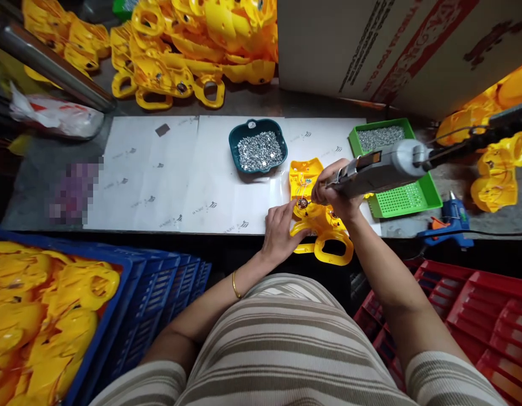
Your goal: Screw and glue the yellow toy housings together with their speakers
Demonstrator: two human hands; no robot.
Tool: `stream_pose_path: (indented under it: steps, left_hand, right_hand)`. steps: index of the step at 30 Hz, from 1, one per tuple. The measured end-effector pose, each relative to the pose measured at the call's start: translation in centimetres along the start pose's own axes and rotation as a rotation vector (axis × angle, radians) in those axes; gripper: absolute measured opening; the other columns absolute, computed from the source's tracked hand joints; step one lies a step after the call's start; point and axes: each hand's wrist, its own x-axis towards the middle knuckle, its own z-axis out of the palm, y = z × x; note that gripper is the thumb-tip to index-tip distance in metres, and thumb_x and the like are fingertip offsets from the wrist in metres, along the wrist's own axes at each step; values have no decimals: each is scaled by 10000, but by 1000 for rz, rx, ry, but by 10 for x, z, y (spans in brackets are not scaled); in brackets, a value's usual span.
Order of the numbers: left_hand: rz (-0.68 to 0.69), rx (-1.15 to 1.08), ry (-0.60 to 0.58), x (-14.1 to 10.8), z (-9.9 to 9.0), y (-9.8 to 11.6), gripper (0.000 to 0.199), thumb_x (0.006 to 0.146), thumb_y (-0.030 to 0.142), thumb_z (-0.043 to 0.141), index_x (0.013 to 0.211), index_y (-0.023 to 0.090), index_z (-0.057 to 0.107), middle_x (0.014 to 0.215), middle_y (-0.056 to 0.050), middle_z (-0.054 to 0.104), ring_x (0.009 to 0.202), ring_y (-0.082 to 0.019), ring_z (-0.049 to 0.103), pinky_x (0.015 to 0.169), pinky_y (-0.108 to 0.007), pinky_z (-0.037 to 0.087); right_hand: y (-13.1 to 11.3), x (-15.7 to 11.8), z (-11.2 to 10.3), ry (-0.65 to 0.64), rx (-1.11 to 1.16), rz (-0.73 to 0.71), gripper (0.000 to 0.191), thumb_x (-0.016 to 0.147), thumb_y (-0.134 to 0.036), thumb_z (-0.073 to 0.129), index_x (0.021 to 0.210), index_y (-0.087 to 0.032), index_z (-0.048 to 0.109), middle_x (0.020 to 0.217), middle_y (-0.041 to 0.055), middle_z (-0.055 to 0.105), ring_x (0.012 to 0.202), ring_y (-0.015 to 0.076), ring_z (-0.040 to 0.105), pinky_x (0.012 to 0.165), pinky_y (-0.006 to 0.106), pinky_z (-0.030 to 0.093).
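My right hand [332, 189] is closed round a grey power screwdriver [377, 169], whose tip is hidden behind the fingers. Under it, at the table's front edge, lies an open yellow plastic housing [305, 169] with wires and a small round part [302, 203] inside. My left hand [281, 228] holds the housing's left side near that round part. The yellow loop handle [347, 248] juts out past the edge. A dark green bowl [233, 148] of small metal screws stands just behind and left of the housing.
Two bright green trays [434, 194] stand at right, the rear one holding metal pieces. Beside them lies a blue glue gun [455, 217]. A large carton [349, 56] and piled yellow housings [244, 34] line the back. Blue crates [159, 293] and red crates [476, 304] flank me.
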Motion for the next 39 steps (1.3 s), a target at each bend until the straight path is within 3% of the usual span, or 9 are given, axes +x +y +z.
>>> stream_pose_path:
  steps: [3, 8, 12, 16, 19, 25, 32, 36, 39]
  left_hand:
    - [-50, 48, -31, -4, -4, 8, 748, 785, 476, 735, 1414, 220, 423, 1300, -111, 595, 1142, -291, 508, 950, -422, 409]
    - [53, 218, -3, 14, -35, 2, 605, 826, 532, 664, 1316, 192, 561, 1105, -100, 678, 984, -278, 537, 820, -420, 433]
    - [117, 267, 183, 82, -68, -33, 268, 941, 349, 529, 1017, 197, 736, 939, -92, 668, 927, -251, 522, 811, -395, 451]
    - [83, 328, -2, 158, -78, -66, 322, 849, 336, 635, 1107, 166, 725, 943, -127, 648, 950, -297, 553, 879, -463, 443]
    - [46, 287, -126, 186, -71, -78, 292, 769, 330, 724, 995, 148, 758, 844, -116, 667, 855, -285, 603, 837, -439, 463]
    - [49, 237, -61, 185, -65, -86, 160, 800, 288, 684, 817, 158, 774, 757, -105, 679, 773, -251, 607, 771, -394, 469]
    - [6, 170, 50, 182, -82, -95, 208, 855, 287, 604, 780, 164, 755, 755, -104, 685, 804, -246, 612, 835, -411, 457]
    - [18, 25, 136, 163, -93, -76, 131, 832, 267, 661, 870, 190, 760, 878, -77, 742, 811, -209, 650, 820, -384, 509]
    - [98, -174, 97, 122, -85, -45, 141, 853, 296, 663, 917, 220, 763, 919, -51, 760, 800, -169, 690, 767, -350, 568]
  right_hand:
    - [-23, 4, 0, -89, 79, -79, 376, 722, -459, 723, 980, -240, 558, 494, -84, 493, 367, 119, 466, 377, 270, 430]
    - [-63, 1, -5, 5, 166, -132, 330, 738, -379, 680, 1026, -253, 581, 553, -52, 506, 428, 142, 494, 459, 319, 471]
    - [-70, -8, -13, 6, 215, -102, 234, 739, -358, 642, 922, -212, 636, 532, -37, 471, 413, 132, 448, 423, 305, 428]
    - [-71, -20, -10, -14, 206, -147, 237, 759, -343, 625, 939, -191, 651, 519, -30, 487, 394, 136, 461, 395, 300, 429]
    - [-72, -28, -6, 0, 167, -153, 246, 760, -333, 639, 961, -192, 653, 532, -22, 510, 419, 146, 497, 409, 303, 452]
    - [-74, -35, -3, 45, 129, -139, 224, 750, -366, 655, 931, -233, 648, 506, -36, 491, 395, 143, 471, 388, 302, 449]
    - [-72, -35, -4, 23, 78, -133, 228, 745, -392, 687, 926, -257, 656, 498, -38, 496, 366, 146, 484, 364, 302, 447]
    - [-70, -37, -3, 17, 80, -131, 230, 761, -407, 683, 940, -266, 655, 496, -43, 498, 362, 150, 491, 370, 316, 465]
    - [-69, -38, -1, 39, 63, -147, 249, 784, -428, 667, 964, -257, 656, 497, -32, 513, 356, 163, 493, 358, 326, 445]
